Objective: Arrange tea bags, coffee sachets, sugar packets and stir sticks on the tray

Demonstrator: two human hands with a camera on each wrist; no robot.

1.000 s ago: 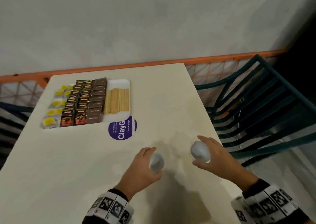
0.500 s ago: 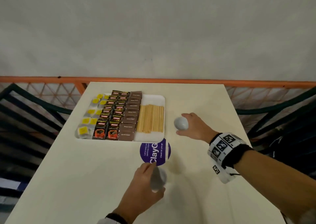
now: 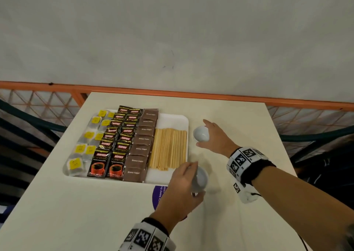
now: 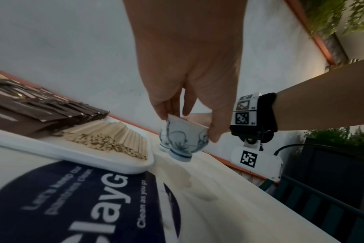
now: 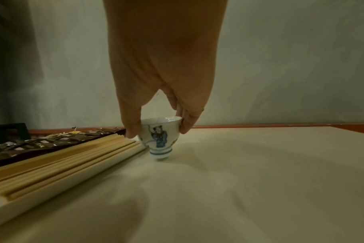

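A white tray (image 3: 172,117) on the table holds rows of tea bags (image 3: 80,148) with yellow tags, black coffee sachets (image 3: 116,166), brown sugar packets (image 3: 142,149) and wooden stir sticks (image 3: 168,148). My right hand (image 3: 214,137) grips a small painted porcelain cup (image 3: 200,133) by its rim, just right of the tray; in the right wrist view this cup (image 5: 160,136) tilts with its foot touching the table. My left hand (image 3: 182,189) holds a second cup (image 3: 200,178) near the tray's front right corner; this cup (image 4: 185,139) hangs tilted just above the table.
A round purple sticker (image 3: 159,192) lies on the cream table (image 3: 76,212) in front of the tray, partly under my left hand. An orange rail (image 3: 191,93) runs along the far edge. Dark green chair slats (image 4: 322,205) stand off the table's right side.
Both hands have carried their cups forward toward the tray. The right cup went from mid-table to beside the tray's right edge; the left cup now sits by the tray's front corner.
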